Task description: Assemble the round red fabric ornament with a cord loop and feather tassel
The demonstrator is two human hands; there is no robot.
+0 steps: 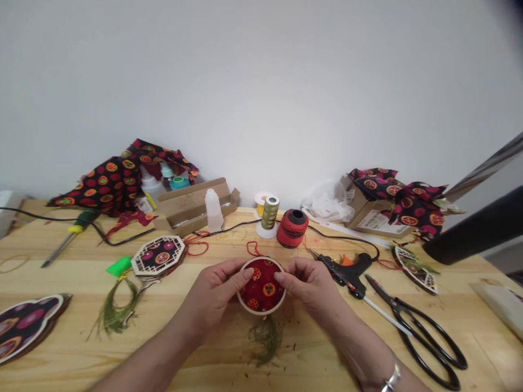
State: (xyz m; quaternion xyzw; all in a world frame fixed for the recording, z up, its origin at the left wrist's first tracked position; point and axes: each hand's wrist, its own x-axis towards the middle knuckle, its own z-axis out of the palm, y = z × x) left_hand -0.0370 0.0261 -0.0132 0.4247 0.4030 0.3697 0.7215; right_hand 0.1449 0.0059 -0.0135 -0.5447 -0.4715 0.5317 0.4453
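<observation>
Between both hands is a round fabric ornament [262,298], dark red with orange and green flower motifs inside a pale rim. A red cord loop [254,248] stands at its top, and a green thread tassel [265,338] lies below it on the table. My left hand [218,286] grips its left edge, thumb on the cloth. From the right, my right hand [308,286] pinches the other edge with the thumb also on the fabric. The fingers behind the ornament are hidden.
Beyond my hands stand a red thread spool [292,228], a green thread spool [270,213] and a white bottle [213,211]. A glue gun [347,272] and black scissors [425,332] lie right. Left are an octagonal ornament [158,256], a screwdriver [67,239] and patterned cloth [110,182].
</observation>
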